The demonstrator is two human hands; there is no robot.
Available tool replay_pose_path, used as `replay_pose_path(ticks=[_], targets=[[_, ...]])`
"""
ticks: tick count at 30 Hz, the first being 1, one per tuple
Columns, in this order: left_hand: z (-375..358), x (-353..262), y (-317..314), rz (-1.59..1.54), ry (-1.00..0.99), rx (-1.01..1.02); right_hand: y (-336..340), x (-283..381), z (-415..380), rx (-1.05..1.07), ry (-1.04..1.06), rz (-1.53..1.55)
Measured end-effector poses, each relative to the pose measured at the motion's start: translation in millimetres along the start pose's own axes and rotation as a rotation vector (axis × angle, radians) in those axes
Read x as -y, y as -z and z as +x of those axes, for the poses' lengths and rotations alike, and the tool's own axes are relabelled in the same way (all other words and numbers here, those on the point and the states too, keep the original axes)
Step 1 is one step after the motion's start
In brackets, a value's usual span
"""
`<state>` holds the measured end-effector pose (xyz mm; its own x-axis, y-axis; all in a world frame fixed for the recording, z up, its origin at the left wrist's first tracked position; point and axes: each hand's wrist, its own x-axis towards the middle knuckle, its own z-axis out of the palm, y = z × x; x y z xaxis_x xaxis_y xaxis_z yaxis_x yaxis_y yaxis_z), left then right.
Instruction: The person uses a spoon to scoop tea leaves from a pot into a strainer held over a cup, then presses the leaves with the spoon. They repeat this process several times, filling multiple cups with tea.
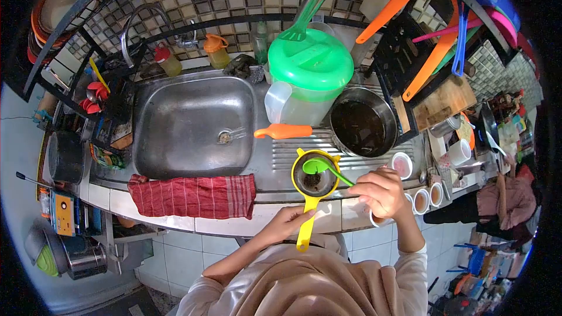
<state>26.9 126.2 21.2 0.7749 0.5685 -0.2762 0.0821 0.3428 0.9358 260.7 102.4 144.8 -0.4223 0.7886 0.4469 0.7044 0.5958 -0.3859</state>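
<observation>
My left hand (288, 222) is closed round the handle of a yellow strainer (306, 229), held at the counter's front edge. Dark wet residue, which looks like tea leaves, lies in its mesh. In my right hand (380, 192) is a light green spoon (338, 176), its bowl over the strainer and dark bits in it. Just behind stands a pot (383, 152) of dark liquid on the ribbed drainboard. Near my right hand are several small cups, among them a cup of brown liquid (421, 201) and a white cup (401, 165) with pinkish contents.
A large pitcher with a green lid (310, 61) stands behind the strainer, an orange handle (284, 131) in front of it. The steel sink (193, 90) lies left, a red cloth (190, 197) over its front edge. Orange utensils (398, 3) hang overhead from a rack.
</observation>
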Motion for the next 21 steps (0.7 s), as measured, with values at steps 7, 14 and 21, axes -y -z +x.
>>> replay_pose_path(ticks=[7,14,21], targets=[[0.3,-1.7,0.4,0.002,0.028,0.004,-9.4,0.6,-4.4,-0.013,-0.032,0.039],[0.4,-3.8,-1.3,-0.006,0.013,0.02,-3.1,3.2,-3.2,0.019,-0.039,0.025],[2.5,3.7,0.0,-0.001,0.079,0.076,-6.1,-5.5,15.6,0.016,-0.079,0.218]])
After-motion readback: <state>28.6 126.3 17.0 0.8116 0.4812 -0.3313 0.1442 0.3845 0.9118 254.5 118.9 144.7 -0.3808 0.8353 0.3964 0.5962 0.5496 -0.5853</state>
